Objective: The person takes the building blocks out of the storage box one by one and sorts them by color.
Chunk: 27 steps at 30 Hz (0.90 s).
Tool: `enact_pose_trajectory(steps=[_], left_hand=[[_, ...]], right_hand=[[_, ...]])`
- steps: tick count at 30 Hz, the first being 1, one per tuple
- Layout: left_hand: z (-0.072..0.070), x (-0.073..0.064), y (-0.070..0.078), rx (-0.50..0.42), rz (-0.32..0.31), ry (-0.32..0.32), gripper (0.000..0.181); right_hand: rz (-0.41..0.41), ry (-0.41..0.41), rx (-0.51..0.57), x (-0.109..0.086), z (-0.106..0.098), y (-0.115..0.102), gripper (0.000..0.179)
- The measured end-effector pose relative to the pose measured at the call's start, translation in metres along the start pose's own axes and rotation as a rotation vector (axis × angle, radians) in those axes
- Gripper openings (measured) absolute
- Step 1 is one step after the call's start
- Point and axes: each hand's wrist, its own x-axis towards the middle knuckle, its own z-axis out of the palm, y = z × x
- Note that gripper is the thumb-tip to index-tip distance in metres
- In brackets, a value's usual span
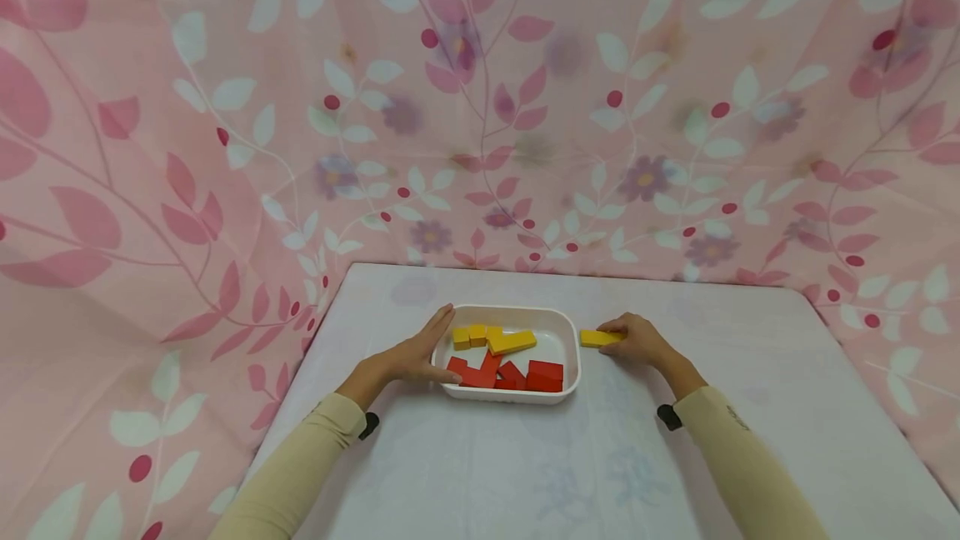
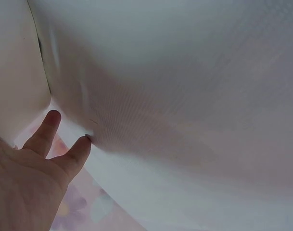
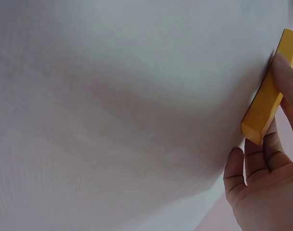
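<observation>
My right hand (image 1: 641, 342) pinches a yellow rectangular block (image 1: 592, 338) between thumb and fingers, just right of a white tray (image 1: 510, 396). In the right wrist view the long block (image 3: 261, 108) lies along the thumb, and the other fingers curl below its end. Against the tray's left end rests my left hand (image 1: 408, 358), fingers stretched along the rim and thumb at the near left corner. Several yellow blocks (image 1: 513, 342) lie in the tray's far half. Red blocks (image 1: 545, 372) of mixed shapes fill its near half.
The tray stands on a table (image 1: 480, 473) with a whitish cloth. Behind and beside the table hangs a pink flowered curtain (image 1: 510, 107). The table's far edge runs a little beyond the tray.
</observation>
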Motion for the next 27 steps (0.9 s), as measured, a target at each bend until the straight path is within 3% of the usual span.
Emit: enact_pose_trajectory(steps=[27], left_hand=[[-0.0014,0.0012,0.0015,-0.028,-0.024,-0.009,0.126]], right_hand=[[0.027,-0.033,0.077,0.0077,0.0032,-0.0025,0.043]])
